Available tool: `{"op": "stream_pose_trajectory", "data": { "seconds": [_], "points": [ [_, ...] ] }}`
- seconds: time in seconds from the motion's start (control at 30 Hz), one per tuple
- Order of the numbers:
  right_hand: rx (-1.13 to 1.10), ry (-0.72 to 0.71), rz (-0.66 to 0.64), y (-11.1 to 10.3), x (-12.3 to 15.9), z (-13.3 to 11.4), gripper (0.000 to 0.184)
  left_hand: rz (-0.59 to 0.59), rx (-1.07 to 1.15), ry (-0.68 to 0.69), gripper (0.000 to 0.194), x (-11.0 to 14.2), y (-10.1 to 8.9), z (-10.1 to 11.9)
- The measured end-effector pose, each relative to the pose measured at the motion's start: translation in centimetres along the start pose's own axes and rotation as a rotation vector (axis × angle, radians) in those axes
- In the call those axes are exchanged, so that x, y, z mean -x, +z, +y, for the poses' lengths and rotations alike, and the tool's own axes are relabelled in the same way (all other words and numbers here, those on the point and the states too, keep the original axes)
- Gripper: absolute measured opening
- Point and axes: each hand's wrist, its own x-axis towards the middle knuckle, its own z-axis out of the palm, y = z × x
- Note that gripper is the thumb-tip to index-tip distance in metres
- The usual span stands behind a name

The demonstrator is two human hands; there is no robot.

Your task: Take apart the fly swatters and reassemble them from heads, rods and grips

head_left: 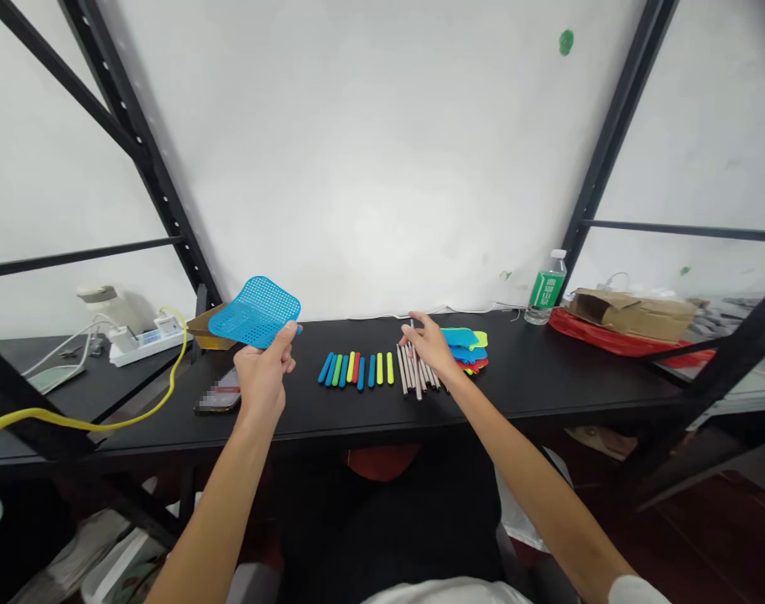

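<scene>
i see the left hand [264,369] gripping a blue mesh head [255,315], stub [299,330] pointing right toward a near-to-far rod [417,373] pinched in the right hand [433,346].

Black worktop [564,377]: phone [217,399] flat by the front edge, left end, screen pixelated. Small cardboard box [210,333] at the back left corner, next to the left black perforated steel upright [144,155]. Clear water bottle [545,289], white cap, green label, upright near the back edge toward the right corner. Red plastic bag [609,335] just right of it, torn-looking brown cardboard package [634,315] on top. Thin white cable [464,311] runs along the back edge. Left of the upright: white power strip [148,346] with plugs in, beige jug [111,309] behind it, yellow cable [39,413] looping across the front edge. White wall [370,168] behind, green smudge [566,42] upper right.
</scene>
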Motion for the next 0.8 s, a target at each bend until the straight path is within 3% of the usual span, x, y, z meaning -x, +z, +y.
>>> {"op": "stream_pose_trajectory", "data": {
  "seconds": [0.13,0.23,0.43,0.8],
  "points": [
    [0.224,-0.042,0.011,2.3,-2.0,-0.4,0.025,-0.006,0.015,0.003,0.03,0.3,0.7,-0.1],
    [0.346,0.01,0.026,3.8,-2.8,0.2,0.02,-0.016,0.015,0.005,0.029,0.4,1.0,-0.1],
    [0.781,0.093,0.076,4.7,-3.7,2.2,0.023,-0.021,0.045,0.017,0.03,0.3,1.0,0.0],
    [1.023,0.146,-0.033,5.8,-3.0,2.3,0.029,-0.074,0.039,0.04,0.029,0.8,1.4,-0.9]
  ]
}}
